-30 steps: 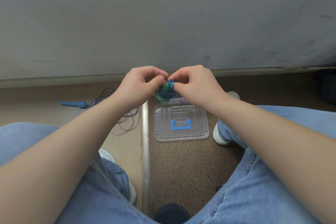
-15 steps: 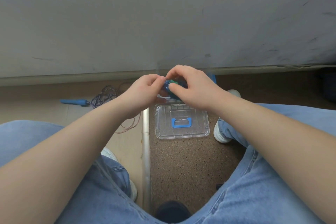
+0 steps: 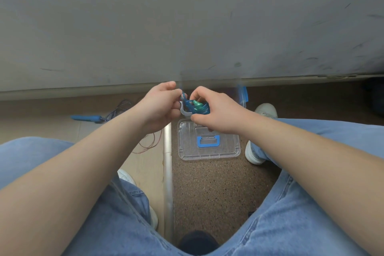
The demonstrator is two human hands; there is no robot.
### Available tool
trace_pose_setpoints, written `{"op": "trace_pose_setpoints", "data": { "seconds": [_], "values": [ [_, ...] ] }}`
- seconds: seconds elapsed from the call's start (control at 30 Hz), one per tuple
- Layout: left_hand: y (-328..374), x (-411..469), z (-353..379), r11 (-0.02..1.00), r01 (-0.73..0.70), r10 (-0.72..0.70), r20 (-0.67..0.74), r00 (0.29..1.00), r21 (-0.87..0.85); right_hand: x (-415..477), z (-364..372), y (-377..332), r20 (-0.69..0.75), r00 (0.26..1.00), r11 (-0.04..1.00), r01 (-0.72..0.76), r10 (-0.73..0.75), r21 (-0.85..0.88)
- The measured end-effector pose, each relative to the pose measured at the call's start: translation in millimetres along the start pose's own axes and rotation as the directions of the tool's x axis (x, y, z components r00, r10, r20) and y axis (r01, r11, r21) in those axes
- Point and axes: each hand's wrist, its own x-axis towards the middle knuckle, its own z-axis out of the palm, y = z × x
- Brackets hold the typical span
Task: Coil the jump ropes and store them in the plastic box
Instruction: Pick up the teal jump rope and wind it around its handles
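The coiled blue-green jump rope [image 3: 197, 108] is held between both hands, directly above the plastic box [image 3: 184, 112]. The left hand [image 3: 161, 106] fingers pinch a rope loop at the bundle's left end. The right hand [image 3: 216, 113] fingers and thumb curl round the bundle. The clear lid [image 3: 207, 149] lies on the floor, just nearer than the box. A wall stands close behind. The hands hide most of the box. A second jump rope [image 3: 87, 118] lies on the floor to the left, its cord partly behind the left forearm.
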Motion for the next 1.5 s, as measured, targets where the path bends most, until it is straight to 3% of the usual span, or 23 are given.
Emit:
{"op": "trace_pose_setpoints", "data": {
  "seconds": [0.1,0.2,0.47,0.6,0.7,0.83,1.03,1.3,1.5],
  "values": [
    [8,1,-2,0.983,0.097,-0.084,0.090,0.992,-0.156,0,1,-2,-0.024,0.999,1.000,0.028,-0.028,0.002],
    [26,1,-3,0.973,0.109,-0.084,0.129,0.988,-0.203,-1,1,-3,-0.038,0.999,0.999,0.032,-0.032,-0.005],
    [39,20,0,0.905,0.122,-0.175,-0.096,0.980,-0.407,-8,20,-5,-0.073,0.988,0.982,0.121,-0.133,-0.142],
    [27,28,6,0.911,0.091,-0.167,-0.160,0.973,-0.402,-12,22,-1,-0.038,0.993,0.981,0.107,-0.115,-0.162],
    [23,27,12,0.954,0.040,-0.094,-0.169,0.981,-0.297,-12,16,3,-0.022,0.999,0.998,0.049,-0.050,-0.050],
    [22,27,14,0.994,-0.053,0.063,-0.114,0.991,0.092,-6,9,10,-0.079,0.994,0.997,-0.071,0.074,0.037],
    [-1,40,5,0.821,-0.081,0.111,-0.019,0.994,0.566,14,-6,23,-0.098,0.965,0.965,-0.230,0.243,0.124],
    [-10,82,-4,0.802,0.073,-0.080,-0.014,0.997,0.593,69,3,59,-0.124,0.906,0.887,-0.357,0.405,0.292],
    [-34,132,-8,0.810,0.190,-0.166,-0.094,0.982,0.555,114,24,121,-0.135,0.758,0.707,-0.507,0.638,0.493]
  ]
}}
